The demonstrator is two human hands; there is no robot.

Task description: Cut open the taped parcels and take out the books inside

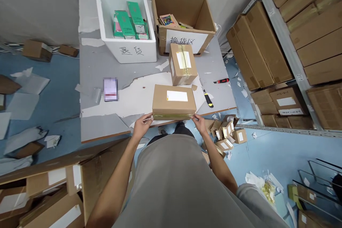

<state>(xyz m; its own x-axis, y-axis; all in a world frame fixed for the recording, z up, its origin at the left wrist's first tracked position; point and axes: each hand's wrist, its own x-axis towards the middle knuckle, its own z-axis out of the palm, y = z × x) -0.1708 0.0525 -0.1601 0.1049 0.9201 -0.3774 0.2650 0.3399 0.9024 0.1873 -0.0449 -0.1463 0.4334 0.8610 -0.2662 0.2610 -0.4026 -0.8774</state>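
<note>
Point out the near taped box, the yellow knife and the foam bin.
near taped box (173,101): head view, top face.
yellow knife (207,98): head view, mid-handle.
foam bin (130,50): head view, front wall.

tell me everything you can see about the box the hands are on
The cardboard box is brown, rectangular and closed, lying flat at the near edge of the grey table. A white label sits on its top and clear tape runs along its front edge. The left hand and right hand touch its near lower corners.

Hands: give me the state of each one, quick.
Left hand: fingers gripping the near left edge of the cardboard box on the table.
Right hand: fingers gripping its near right corner.
</note>
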